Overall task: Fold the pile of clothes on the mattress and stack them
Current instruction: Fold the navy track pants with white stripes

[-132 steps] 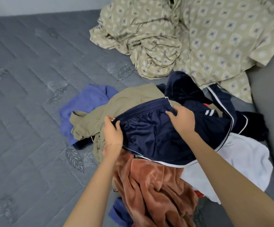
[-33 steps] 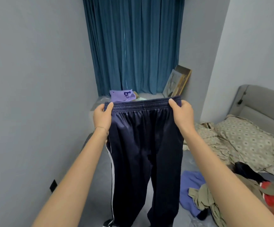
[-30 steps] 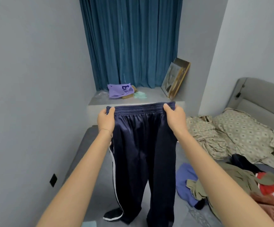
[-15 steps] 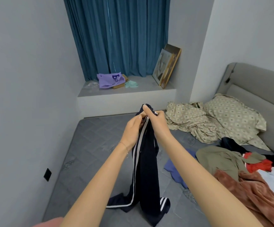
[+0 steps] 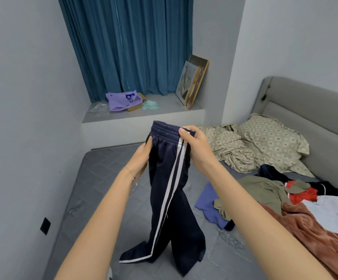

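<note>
Head cam: I see the right hand (image 5: 194, 146) pinching the ribbed waistband of the slick navy track pants w/ white side stripes (image 5: 170, 178), halved lengthwise so the legs match, hems brushing the grey quilted mattress (image 5: 103, 188). Left hand (image 5: 141, 158) lies along the fold edge, grip unclear. Crumpled clothes pile (image 5: 285, 199) sits to the rt.

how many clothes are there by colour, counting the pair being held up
navy track pants, held up: 1
blue garment: 1
olive garment: 1
red garment: 1
white garment: 1
rust-brown fleece: 1
dark clothing behind the pile: at least 1, too bunched to split
total: at least 7
</note>
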`<state>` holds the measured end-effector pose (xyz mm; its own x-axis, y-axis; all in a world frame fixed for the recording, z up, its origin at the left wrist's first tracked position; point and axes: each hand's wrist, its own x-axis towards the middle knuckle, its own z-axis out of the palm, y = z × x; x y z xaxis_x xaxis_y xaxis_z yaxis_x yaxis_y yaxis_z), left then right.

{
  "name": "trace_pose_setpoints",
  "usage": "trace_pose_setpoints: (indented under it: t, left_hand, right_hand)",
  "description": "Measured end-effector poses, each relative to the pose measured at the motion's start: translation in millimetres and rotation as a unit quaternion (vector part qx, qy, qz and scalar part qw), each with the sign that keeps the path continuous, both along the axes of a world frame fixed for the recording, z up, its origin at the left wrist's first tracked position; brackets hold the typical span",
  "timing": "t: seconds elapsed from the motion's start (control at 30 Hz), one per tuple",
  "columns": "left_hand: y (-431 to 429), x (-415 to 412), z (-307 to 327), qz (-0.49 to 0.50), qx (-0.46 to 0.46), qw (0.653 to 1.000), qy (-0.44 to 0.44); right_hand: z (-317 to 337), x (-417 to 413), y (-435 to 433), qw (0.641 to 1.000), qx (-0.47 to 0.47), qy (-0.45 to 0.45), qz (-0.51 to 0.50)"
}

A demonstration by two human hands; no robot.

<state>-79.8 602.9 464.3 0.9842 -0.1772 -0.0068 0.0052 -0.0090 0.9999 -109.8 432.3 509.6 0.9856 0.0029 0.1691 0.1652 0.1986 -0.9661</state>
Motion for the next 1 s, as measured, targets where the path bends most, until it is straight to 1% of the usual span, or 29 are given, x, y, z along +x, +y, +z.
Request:
trace_pose_setpoints:
  t: [0.03, 0.1, 0.17, 0.23, 0.27, 0.3, 0.37, 0.4, 0.43, 0.47, 0.57, 0.63, 0.7, 0.77, 0.8, 0.87, 0.93, 1.0]
  left_hand:
    - [-1.5, -0.1, 3.6, -0.009, -0.036, 0.999, 0.005]
    - [-4.9, -1.9, 8.7, 0.006, -0.095, 0.995, -0.008]
    - [-9.0, -6.5, 14.1, 0.043, -0.113, 0.992, -0.044]
    - [-10.7, -12.6, 22.3, 0.064, -0.103, 0.989, -0.081]
    - [-11.3, -16.3, 27.2, 0.065, -0.096, 0.989, -0.096]
    - [-12.3, -19.9, 33.0, 0.065, -0.091, 0.988, -0.11]
    - [-14.7, -26.5, 45.3, 0.058, -0.081, 0.986, -0.136]
    - [-15.9, -29.4, 51.4, 0.055, -0.078, 0.985, -0.141]
    - [-15.6, -31.7, 56.5, 0.052, -0.078, 0.986, -0.141]
    - [-13.6, -34.3, 60.2, 0.05, -0.077, 0.986, -0.139]
    - [7.7, -33.5, 45.9, 0.024, -0.041, 0.993, -0.11]
    - [25.4, -34.5, 15.3, 0.0, 0.007, 0.998, -0.055]
    - [34.0, -42.6, -21.0, -0.016, 0.043, 0.999, 0.013]
    - [39.2, -53.2, -39.2, 0.011, 0.031, 0.999, 0.04]
    - [44.4, -54.7, -41.1, 0.045, 0.006, 0.998, 0.035]
    - [62.1, -52.7, -33.0, 0.113, -0.037, 0.993, -0.01]
    - [78.0, -47.4, -16.9, 0.15, -0.033, 0.986, -0.067]
    - [83.0, -42.0, 0.1, 0.15, -0.012, 0.984, -0.093]
  right_hand:
    - [0.3, 0.1, -3.1, 1.0, -0.006, -0.002, -0.003]
    - [-0.1, 0.0, -11.7, 0.999, -0.029, -0.009, -0.018]
    - [2.2, -2.9, -21.1, 0.995, -0.095, -0.023, -0.029]
    - [9.3, -7.9, -27.1, 0.98, -0.19, -0.045, -0.023]
    - [14.3, -10.2, -28.0, 0.966, -0.251, -0.056, -0.02]
    - [19.9, -11.7, -27.7, 0.942, -0.328, -0.065, -0.015]
    - [31.4, -13.4, -22.1, 0.871, -0.483, -0.092, -0.012]
    - [36.5, -13.8, -17.7, 0.845, -0.523, -0.11, -0.014]
    - [41.0, -14.2, -13.1, 0.839, -0.53, -0.126, -0.014]
    - [44.5, -14.8, -9.3, 0.847, -0.513, -0.138, -0.009]
    - [49.3, -20.3, 1.2, 0.899, -0.415, -0.136, 0.027]
    - [50.9, -26.4, 8.3, 0.931, -0.343, -0.117, 0.048]
    - [50.8, -28.2, 13.3, 0.955, -0.276, -0.1, 0.046]
    - [46.6, -25.9, 13.7, 0.968, -0.235, -0.079, 0.029]
    - [41.5, -24.2, 11.5, 0.971, -0.228, -0.063, 0.02]
    - [25.5, -22.1, 4.9, 0.973, -0.227, -0.029, 0.003]
    - [4.4, -23.9, -1.5, 0.973, -0.232, 0.007, -0.011]
    - [-15.6, -29.4, -6.9, 0.979, -0.2, 0.043, -0.015]
